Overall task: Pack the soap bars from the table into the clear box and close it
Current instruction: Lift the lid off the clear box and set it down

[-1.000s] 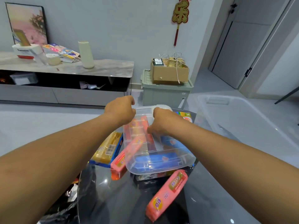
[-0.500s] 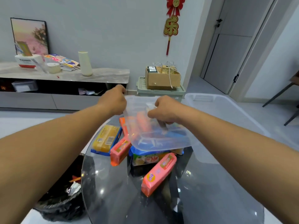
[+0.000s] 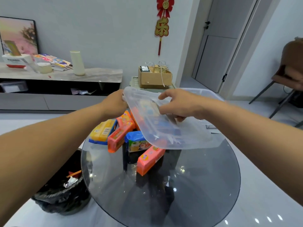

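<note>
Both hands hold a clear plastic lid (image 3: 177, 136) tilted in the air above a pile of wrapped soap bars. My left hand (image 3: 114, 104) pinches its far left corner. My right hand (image 3: 178, 104) grips its far edge, fingers on top and thumb below. On the round dark glass table (image 3: 164, 202) lie a yellow bar (image 3: 102, 131), an orange-pink bar (image 3: 118, 136), a blue bar (image 3: 136, 143) and a pink bar (image 3: 150, 158) nearest me. More bars show blurred through the lid. I cannot make out the clear box's body under it.
A bin lined with a black bag (image 3: 62, 195) stands left of the table. Beyond the table, a large clear tub (image 3: 206, 92) and a cardboard box (image 3: 155, 77) stand on the floor. A chair (image 3: 290, 76) is at the right.
Both hands have raised the clear lid off the pile and tilted it, near edge low. More of the table and the bars under it now show.
</note>
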`<state>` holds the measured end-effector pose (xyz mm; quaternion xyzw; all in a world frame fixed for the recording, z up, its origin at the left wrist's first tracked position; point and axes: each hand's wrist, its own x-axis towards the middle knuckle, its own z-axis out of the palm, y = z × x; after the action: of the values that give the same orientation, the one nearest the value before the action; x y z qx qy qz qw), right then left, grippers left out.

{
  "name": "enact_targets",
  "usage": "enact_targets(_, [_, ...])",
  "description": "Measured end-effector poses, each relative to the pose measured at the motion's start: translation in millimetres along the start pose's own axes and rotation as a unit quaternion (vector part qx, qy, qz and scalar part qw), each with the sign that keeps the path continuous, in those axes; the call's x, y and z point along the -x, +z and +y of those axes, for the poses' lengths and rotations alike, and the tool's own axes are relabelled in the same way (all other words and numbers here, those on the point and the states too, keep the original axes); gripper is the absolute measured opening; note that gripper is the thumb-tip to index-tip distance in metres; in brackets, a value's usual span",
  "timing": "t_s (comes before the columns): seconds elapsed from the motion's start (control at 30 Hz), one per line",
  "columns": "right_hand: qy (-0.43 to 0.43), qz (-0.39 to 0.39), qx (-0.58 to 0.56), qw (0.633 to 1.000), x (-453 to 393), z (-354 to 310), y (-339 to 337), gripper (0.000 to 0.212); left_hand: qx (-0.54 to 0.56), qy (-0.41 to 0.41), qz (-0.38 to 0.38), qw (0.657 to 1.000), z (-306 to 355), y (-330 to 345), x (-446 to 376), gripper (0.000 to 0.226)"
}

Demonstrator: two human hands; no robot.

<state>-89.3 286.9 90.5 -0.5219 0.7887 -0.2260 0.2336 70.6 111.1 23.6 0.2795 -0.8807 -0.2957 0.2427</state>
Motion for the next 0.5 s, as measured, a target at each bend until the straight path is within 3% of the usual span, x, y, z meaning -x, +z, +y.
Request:
enact_targets(0.13, [-0.038,-0.044,0.03,0.998,33,17,6,0.062,-0.062,0.007,0.002,0.998,2,-5,13,0.025])
enact_targets(0.27, [-0.056,-0.102,0.075,0.99,55,38,4,0.069,-0.078,-0.013,-0.057,0.995,5,-6,20,0.033])
enact_targets(0.5, [-0.067,-0.161,0.187,0.967,74,69,-2,0.049,-0.187,0.057,-0.162,0.967,34,23,35,0.022])
